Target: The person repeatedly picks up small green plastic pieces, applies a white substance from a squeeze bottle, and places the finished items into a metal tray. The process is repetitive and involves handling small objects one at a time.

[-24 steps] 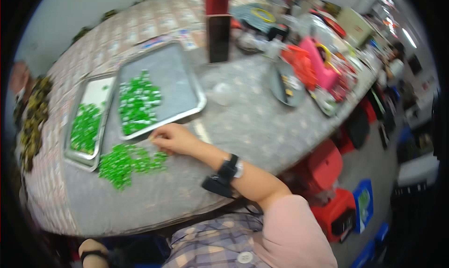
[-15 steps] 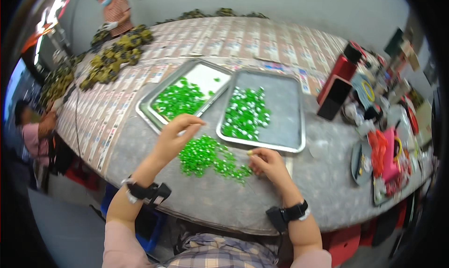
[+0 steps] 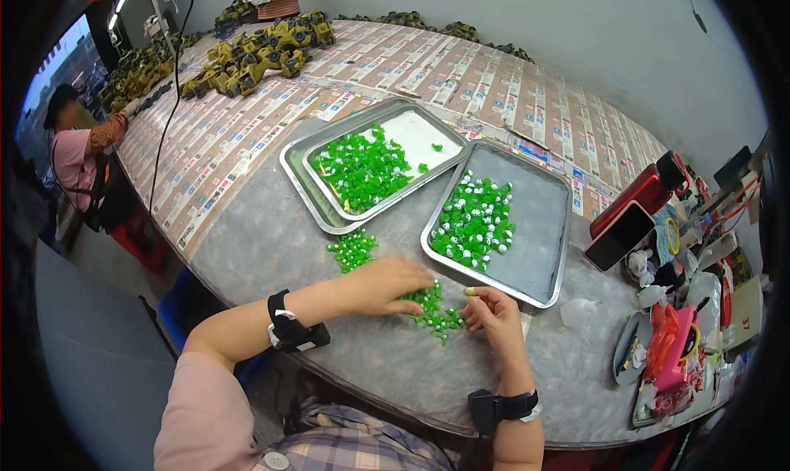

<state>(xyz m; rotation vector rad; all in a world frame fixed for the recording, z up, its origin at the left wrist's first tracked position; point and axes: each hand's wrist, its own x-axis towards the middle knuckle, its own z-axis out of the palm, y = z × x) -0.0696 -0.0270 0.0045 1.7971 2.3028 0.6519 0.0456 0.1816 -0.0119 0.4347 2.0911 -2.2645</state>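
My left hand (image 3: pixel 380 286) reaches across a loose pile of small green pieces with white dots (image 3: pixel 434 313), its fingers stretched out and thumb apart, partly covering the pile. My right hand (image 3: pixel 496 316) is at the pile's right edge, fingers loosely bent and apart, with a yellowish cover (image 3: pixel 470 292) on one fingertip. Nothing shows between its fingers. More of the green pieces (image 3: pixel 354 249) lie on the table beyond my left hand. Behind are a tray of plain green pieces (image 3: pixel 309 204) and a tray of green pieces with white balls (image 3: pixel 555 253).
A red bottle (image 3: pixel 634 195) and a phone (image 3: pixel 620 236) stand at the right, near a pink container (image 3: pixel 676 352) and other clutter. Yellow-green toy vehicles (image 3: pixel 263 51) are heaped at the far left. Two other people work there, one in pink (image 3: pixel 74 154).
My left hand has come down from in front of the left tray and now lies across the green pile, which has split in two. My right hand remains beside the pile. The view has shifted.
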